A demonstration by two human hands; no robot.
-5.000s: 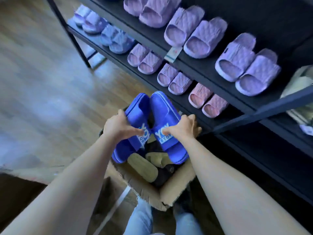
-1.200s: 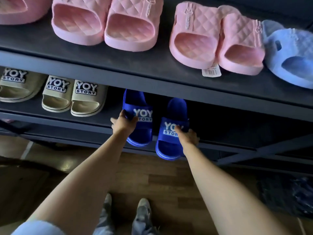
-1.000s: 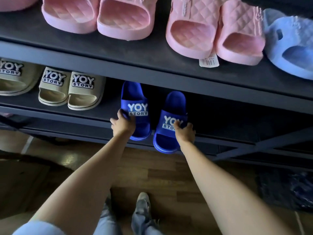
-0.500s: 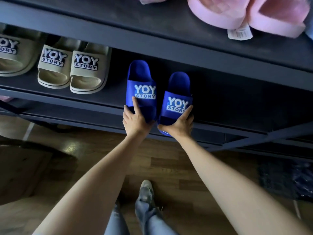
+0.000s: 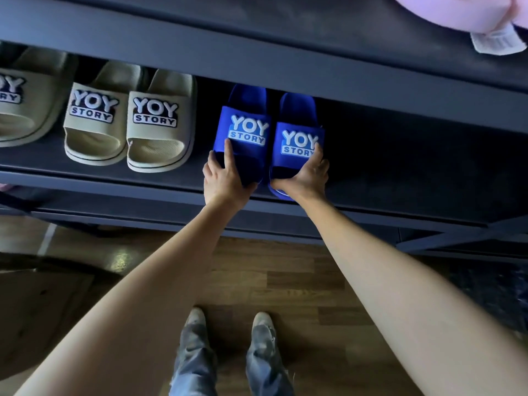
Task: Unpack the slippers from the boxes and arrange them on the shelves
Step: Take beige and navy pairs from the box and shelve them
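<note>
Two blue slippers with a YOY STORY label lie side by side on the lower dark shelf (image 5: pixel 400 155), toes toward me. My left hand (image 5: pixel 225 178) grips the toe end of the left blue slipper (image 5: pixel 245 121), index finger laid on its strap. The toe of the right blue slipper (image 5: pixel 300 132) is cupped by my right hand (image 5: pixel 307 175), and that toe sticks slightly over the shelf's front edge. The slippers touch each other along their inner sides.
A beige pair of slippers (image 5: pixel 128 121) stands to the left on the same shelf, with another beige slipper (image 5: pixel 20 98) at the frame's edge. The upper shelf (image 5: pixel 257 44) overhangs, carrying a pink slipper (image 5: pixel 468 10) with a tag. A cardboard box (image 5: pixel 34 304) sits on the wooden floor.
Both blue slippers went from the box to the lower shelf. In the last second my hands slid them together and further in; the view has closed in on the shelf.
</note>
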